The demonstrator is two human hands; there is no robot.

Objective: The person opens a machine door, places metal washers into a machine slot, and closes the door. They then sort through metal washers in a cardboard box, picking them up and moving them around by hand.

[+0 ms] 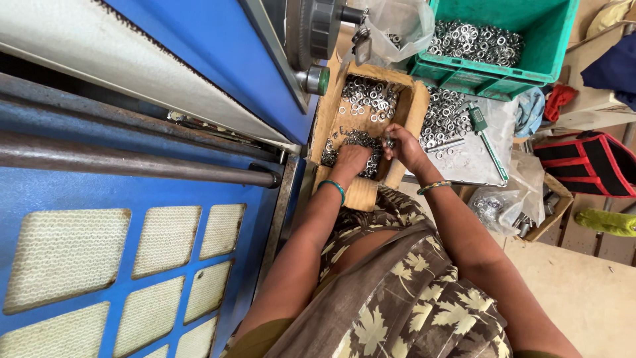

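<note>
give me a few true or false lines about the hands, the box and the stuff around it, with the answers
1. Both hands are in the cardboard box. True: the left hand presses into the metal rings and the right hand is just beside it.
2. The green crate is empty. False: it holds a heap of rings.
3. The left wrist wears a green bangle. True.
4. The right hand holds the caliper. False: the caliper lies apart on the plastic sheet, and the right fingers pinch a small ring.
5. The blue machine stands on the person's right. False: it is on the left.
</note>
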